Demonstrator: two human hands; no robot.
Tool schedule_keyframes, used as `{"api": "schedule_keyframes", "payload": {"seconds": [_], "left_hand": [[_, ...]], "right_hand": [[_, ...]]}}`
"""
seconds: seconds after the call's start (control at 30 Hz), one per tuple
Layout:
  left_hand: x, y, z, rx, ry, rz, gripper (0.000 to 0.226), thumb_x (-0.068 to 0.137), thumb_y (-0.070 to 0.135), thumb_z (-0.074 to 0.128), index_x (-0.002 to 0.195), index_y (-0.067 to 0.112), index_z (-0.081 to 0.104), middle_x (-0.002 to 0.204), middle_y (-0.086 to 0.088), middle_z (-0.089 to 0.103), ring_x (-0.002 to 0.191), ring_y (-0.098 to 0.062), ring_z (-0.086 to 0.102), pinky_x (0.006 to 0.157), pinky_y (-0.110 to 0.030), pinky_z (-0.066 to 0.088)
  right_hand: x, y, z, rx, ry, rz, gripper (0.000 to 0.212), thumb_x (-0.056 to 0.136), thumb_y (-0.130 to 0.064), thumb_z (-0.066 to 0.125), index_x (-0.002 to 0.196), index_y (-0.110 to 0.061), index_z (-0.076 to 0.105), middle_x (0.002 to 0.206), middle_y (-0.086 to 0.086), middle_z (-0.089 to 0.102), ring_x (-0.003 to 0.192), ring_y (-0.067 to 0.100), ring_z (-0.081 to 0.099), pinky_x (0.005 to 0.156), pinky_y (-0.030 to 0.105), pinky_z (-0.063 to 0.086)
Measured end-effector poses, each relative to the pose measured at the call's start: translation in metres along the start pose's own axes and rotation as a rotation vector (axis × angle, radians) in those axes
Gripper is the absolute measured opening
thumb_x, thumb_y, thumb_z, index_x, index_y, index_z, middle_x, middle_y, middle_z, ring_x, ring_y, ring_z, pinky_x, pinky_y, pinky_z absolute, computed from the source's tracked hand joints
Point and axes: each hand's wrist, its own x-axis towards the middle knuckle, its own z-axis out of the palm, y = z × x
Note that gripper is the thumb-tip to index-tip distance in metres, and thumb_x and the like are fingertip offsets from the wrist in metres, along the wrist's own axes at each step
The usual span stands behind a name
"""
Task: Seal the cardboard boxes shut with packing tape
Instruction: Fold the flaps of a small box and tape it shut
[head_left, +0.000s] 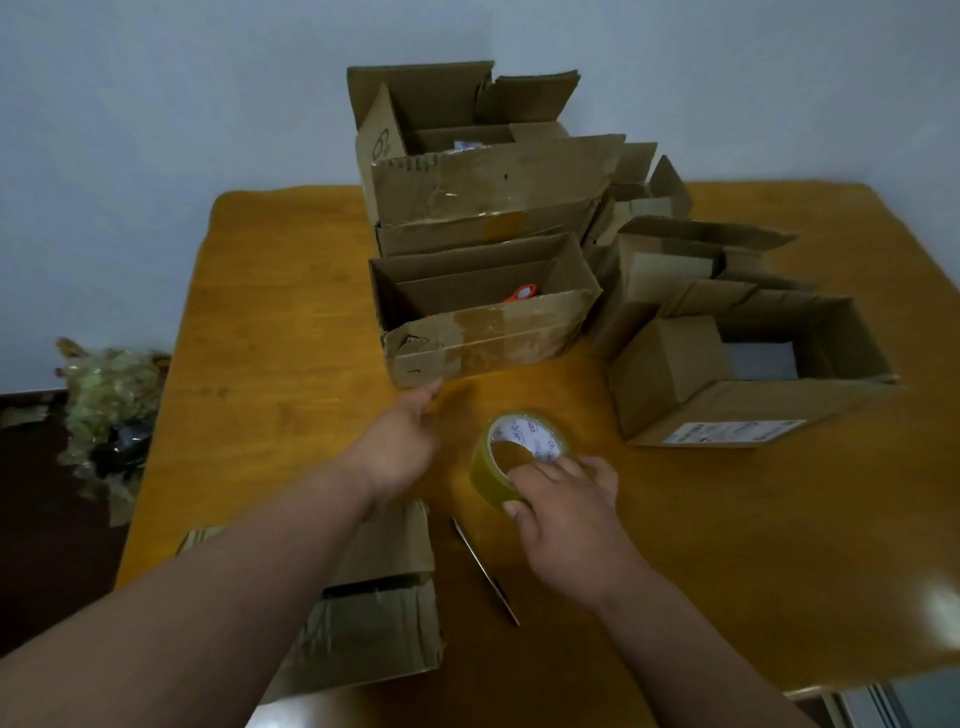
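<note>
A wooden table with an orange-brown top stands against a pale blue-grey wall, its rounded far-left corner near the wall and a glare spot on its right side. On the dark floor to the left lies a heap of crumpled used tape and wrapping. Cardboard boxes crowd the far middle and right of the table: a tall open box at the back, a low long box in front of it with its flaps up and something orange inside, and an open box with a shipping label to the right, more open boxes behind that. A closed, flattened-looking box lies at the near edge, partly under the left forearm. A slim knife or pen lies on bare wood just beside it. The left side of the table and the near-right stretch are bare wood. The right hand grips the roll of packing tape, fingers curled over its rim, in front of the low long box. The left hand reaches toward that box's near corner, fingers loose and holding nothing, fingertips just short of the cardboard.
</note>
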Motion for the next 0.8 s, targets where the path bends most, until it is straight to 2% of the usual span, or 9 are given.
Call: {"api": "schedule_keyframes", "payload": {"seconds": [0.1, 0.2, 0.3, 0.37, 0.5, 0.6, 0.67, 0.73, 0.8], "left_hand": [[-0.009, 0.007, 0.001, -0.091, -0.076, 0.018, 0.072, 0.090, -0.012, 0.041, 0.148, 0.029, 0.037, 0.124, 0.014, 0.048, 0.095, 0.001, 0.056, 0.055, -0.005, 0.045], [-0.024, 0.005, -0.007, -0.074, -0.077, 0.049, 0.053, 0.087, -0.011, 0.048, 0.128, 0.020, 0.057, 0.123, 0.005, 0.060, 0.112, -0.012, 0.058, 0.076, -0.016, 0.048], [-0.043, -0.002, -0.021, -0.103, 0.000, 0.087, 0.017, 0.091, 0.003, 0.062, 0.094, 0.018, 0.069, 0.096, 0.000, 0.072, 0.093, -0.013, 0.064, 0.077, -0.023, 0.046], [-0.059, -0.005, -0.032, -0.121, 0.027, 0.112, 0.005, 0.091, 0.013, 0.067, 0.087, 0.012, 0.070, 0.089, -0.005, 0.073, 0.084, -0.014, 0.063, 0.077, -0.026, 0.047], [-0.094, -0.011, -0.068, -0.220, 0.020, 0.161, 0.010, 0.092, 0.013, 0.065, 0.083, 0.010, 0.066, 0.089, -0.012, 0.072, 0.084, -0.019, 0.062, 0.081, -0.033, 0.051], [-0.121, -0.023, -0.108, -0.374, -0.014, 0.147, 0.016, 0.094, 0.013, 0.062, 0.078, 0.013, 0.064, 0.088, -0.012, 0.072, 0.083, -0.019, 0.067, 0.083, -0.038, 0.055], [-0.135, -0.038, -0.134, -0.426, -0.009, 0.133, 0.021, 0.094, 0.013, 0.061, 0.073, 0.015, 0.067, 0.082, -0.008, 0.071, 0.078, -0.015, 0.067, 0.079, -0.040, 0.057], [-0.149, -0.056, -0.155, -0.439, 0.028, 0.108, 0.029, 0.094, 0.014, 0.061, 0.067, 0.020, 0.069, 0.074, -0.003, 0.070, 0.072, -0.010, 0.067, 0.071, -0.037, 0.059], [-0.162, -0.074, -0.170, -0.463, 0.071, 0.078, 0.029, 0.095, 0.015, 0.061, 0.068, 0.021, 0.070, 0.069, -0.003, 0.066, 0.066, -0.009, 0.064, 0.067, -0.035, 0.059]], "right_hand": [[-0.007, -0.010, -0.011, -0.014, 0.018, -0.048, 0.020, 0.088, -0.031, 0.047, 0.102, -0.027, 0.061, 0.096, -0.014, 0.061, 0.100, 0.012, 0.052, 0.105, 0.043, 0.016], [-0.016, -0.023, -0.019, -0.028, 0.003, -0.068, 0.021, 0.090, -0.032, 0.045, 0.104, -0.026, 0.060, 0.098, -0.012, 0.061, 0.102, 0.012, 0.052, 0.107, 0.045, 0.016], [-0.026, -0.042, -0.025, -0.054, -0.004, -0.053, 0.026, 0.091, -0.035, 0.041, 0.106, -0.026, 0.060, 0.102, -0.011, 0.062, 0.105, 0.012, 0.052, 0.109, 0.043, 0.013], [-0.032, -0.057, -0.028, -0.052, 0.015, -0.034, 0.026, 0.092, -0.037, 0.040, 0.107, -0.026, 0.059, 0.102, -0.012, 0.061, 0.105, 0.012, 0.052, 0.108, 0.041, 0.011], [-0.033, -0.098, -0.041, 0.014, 0.062, -0.052, 0.012, 0.092, -0.038, 0.047, 0.092, -0.030, 0.055, 0.085, -0.014, 0.054, 0.090, 0.009, 0.053, 0.103, 0.036, 0.019], [-0.027, -0.138, -0.056, 0.206, -0.013, -0.046, 0.026, 0.084, -0.047, 0.044, 0.075, -0.024, 0.051, 0.070, -0.007, 0.054, 0.069, 0.006, 0.050, 0.082, 0.033, 0.035], [-0.024, -0.162, -0.062, 0.393, -0.116, -0.031, 0.033, 0.081, -0.050, 0.048, 0.080, -0.018, 0.057, 0.073, 0.003, 0.059, 0.067, 0.017, 0.055, 0.065, 0.038, 0.044], [-0.022, -0.181, -0.063, 0.553, -0.212, -0.019, 0.037, 0.079, -0.048, 0.054, 0.086, -0.011, 0.058, 0.080, 0.013, 0.061, 0.069, 0.018, 0.055, 0.063, 0.038, 0.045], [-0.020, -0.198, -0.059, 0.649, -0.263, -0.001, 0.038, 0.080, -0.045, 0.056, 0.090, -0.009, 0.058, 0.081, 0.012, 0.059, 0.071, 0.014, 0.054, 0.067, 0.036, 0.044]]}}
